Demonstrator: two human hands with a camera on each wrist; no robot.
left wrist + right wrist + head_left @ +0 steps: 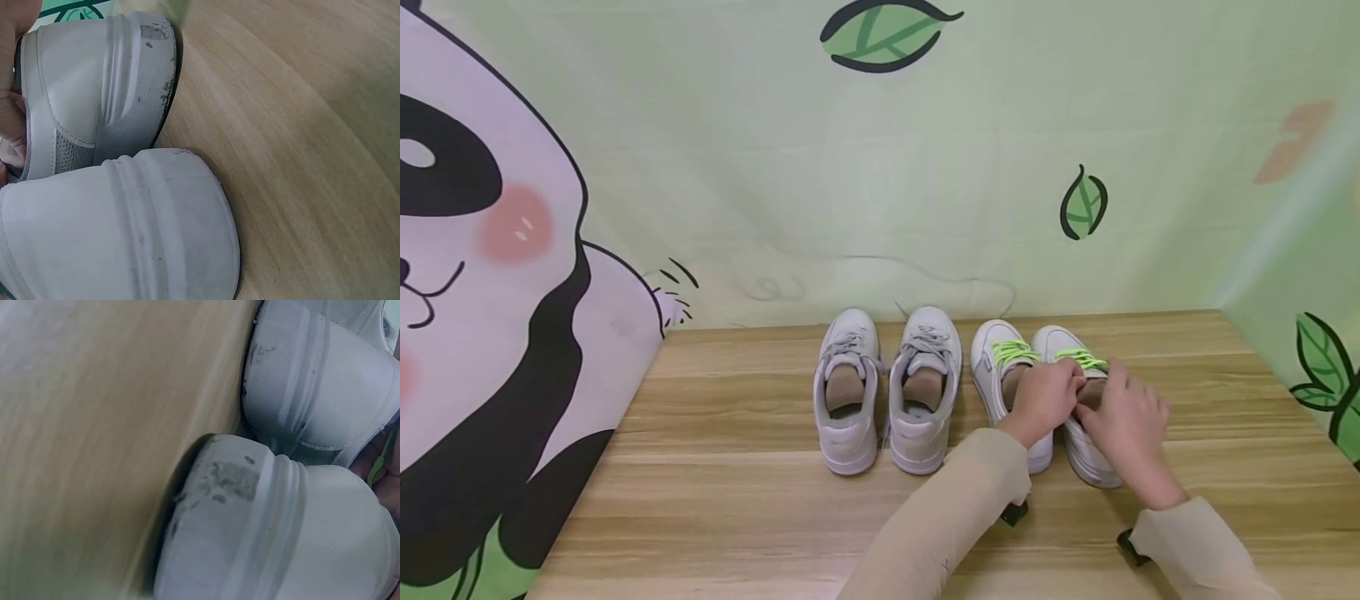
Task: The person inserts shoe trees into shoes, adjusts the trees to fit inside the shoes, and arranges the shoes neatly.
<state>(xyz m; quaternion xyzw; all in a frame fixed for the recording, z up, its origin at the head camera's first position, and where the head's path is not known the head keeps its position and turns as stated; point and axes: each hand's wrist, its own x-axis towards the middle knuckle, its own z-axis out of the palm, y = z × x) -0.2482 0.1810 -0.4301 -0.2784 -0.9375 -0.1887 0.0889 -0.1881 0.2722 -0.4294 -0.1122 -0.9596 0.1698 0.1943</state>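
A pair of white sneakers with bright green shoelaces stands on the wooden surface: the left shoe (989, 367) and the right shoe (1060, 340). My left hand (1043, 400) reaches across the left shoe, its fingertips pinched together near the right shoe's laces (1086, 360). In the right wrist view a green lace end (379, 467) shows between fingers. My right hand (1126, 417) bends over the right shoe's opening, thumb toward the left hand; its fingertips are partly hidden and I cannot tell what they hold. Scuffed heels (153, 69) fill the left wrist view.
To the left stand two more white sneakers (847, 442) (921, 442) with grey laces, toes toward the wall. Behind rises a pale green backdrop (775, 167) with leaf prints; a printed panda (550, 250) covers the left side. Dark wrist devices (1013, 512) sit under both sleeves.
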